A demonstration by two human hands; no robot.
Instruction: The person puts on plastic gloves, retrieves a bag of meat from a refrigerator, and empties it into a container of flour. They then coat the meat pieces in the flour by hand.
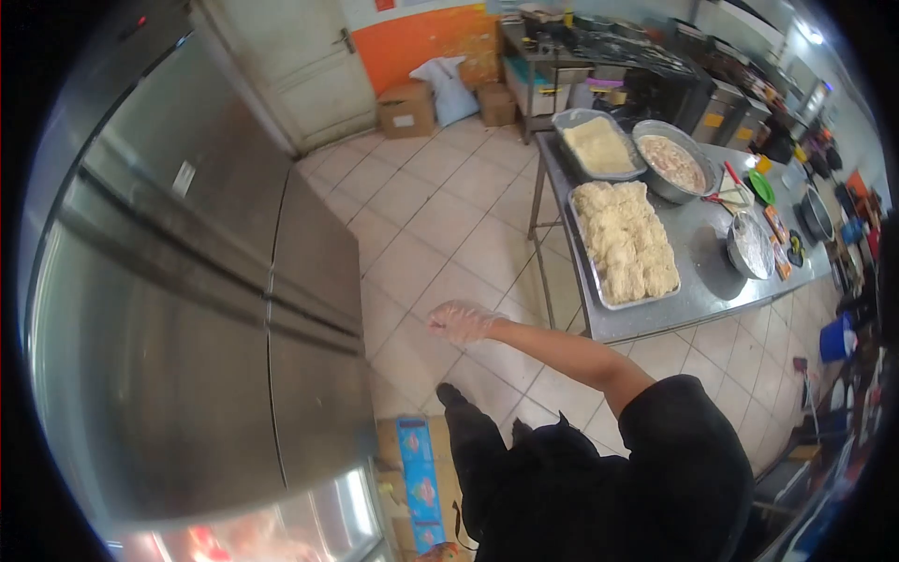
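Note:
My right hand, in a clear plastic glove, hangs over the tiled floor between the steel fridge and the metal table. Its fingers are curled in, and nothing shows in them. My left hand is out of view. Nearest to my right hand on the table is a tray of pale, coated food pieces, heaped in rows. Behind it stand a tray with a flat pale layer and a large metal bowl of wet, pale mixture. A smaller bowl of white powder sits at the right.
Cardboard with blue printing lies by my feet. At lower left, a lit compartment holds reddish things. Boxes and a white sack stand by the door. A green dish and red-handled tongs lie on the table.

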